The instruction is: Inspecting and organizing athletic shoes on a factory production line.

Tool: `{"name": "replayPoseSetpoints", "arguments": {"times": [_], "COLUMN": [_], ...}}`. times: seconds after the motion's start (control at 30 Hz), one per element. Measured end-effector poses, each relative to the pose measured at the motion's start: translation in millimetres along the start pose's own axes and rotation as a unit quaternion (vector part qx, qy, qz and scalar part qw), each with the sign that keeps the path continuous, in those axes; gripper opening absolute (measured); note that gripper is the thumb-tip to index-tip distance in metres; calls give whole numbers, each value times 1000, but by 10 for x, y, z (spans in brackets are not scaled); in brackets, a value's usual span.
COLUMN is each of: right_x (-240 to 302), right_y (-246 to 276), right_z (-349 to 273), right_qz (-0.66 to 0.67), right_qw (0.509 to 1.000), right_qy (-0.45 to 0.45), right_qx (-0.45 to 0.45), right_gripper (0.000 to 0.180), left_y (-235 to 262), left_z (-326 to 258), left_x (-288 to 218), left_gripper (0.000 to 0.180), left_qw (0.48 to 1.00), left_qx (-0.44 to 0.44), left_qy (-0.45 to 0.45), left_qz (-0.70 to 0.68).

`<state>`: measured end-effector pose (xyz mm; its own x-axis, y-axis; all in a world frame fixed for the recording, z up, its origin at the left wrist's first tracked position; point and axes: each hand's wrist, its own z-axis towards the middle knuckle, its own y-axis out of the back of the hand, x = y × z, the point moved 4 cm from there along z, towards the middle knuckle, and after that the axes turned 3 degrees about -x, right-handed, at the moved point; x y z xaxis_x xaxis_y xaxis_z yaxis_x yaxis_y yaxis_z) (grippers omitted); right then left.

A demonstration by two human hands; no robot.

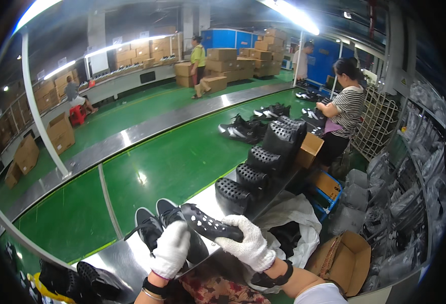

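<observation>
My right hand (246, 242), in a white knit glove, grips one end of a black, shoe-shaped perforated insert (202, 221) whose holes show white. My left hand (171, 251), also gloved, is closed over a pair of black sneakers on the bench edge; its fingertips are blurred, and what they hold is hidden. One dark sneaker (147, 227) sits left of that hand, with a loose lace. Its neighbour, another sneaker (166, 209), is partly covered by the glove and stands below the insert's far end.
Stacks of perforated black inserts (231, 195) line the bench to the right. Beyond lies a green conveyor (157, 169) with black sneakers (239, 129). A co-worker (348, 106) stands at far right. Near my right arm are a white plastic bag (304, 223) and a cardboard box (352, 263).
</observation>
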<state>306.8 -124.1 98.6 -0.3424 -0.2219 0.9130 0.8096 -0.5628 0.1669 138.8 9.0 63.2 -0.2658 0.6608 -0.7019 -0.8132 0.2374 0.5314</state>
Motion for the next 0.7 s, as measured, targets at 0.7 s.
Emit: {"name": "replayPoseSetpoints", "arguments": {"times": [0.7], "right_x": [-439], "right_y": [-893], "right_z": [496], "right_qz": [-324], "right_qw": [893], "right_qy": [200], "right_qx": [238], "right_gripper": [29], "left_y": [121], "left_z": [325], "left_x": [240], "left_gripper": [25], "left_qw": [973], "left_qx": [101], "left_qy": [82], "left_qz": [191]}}
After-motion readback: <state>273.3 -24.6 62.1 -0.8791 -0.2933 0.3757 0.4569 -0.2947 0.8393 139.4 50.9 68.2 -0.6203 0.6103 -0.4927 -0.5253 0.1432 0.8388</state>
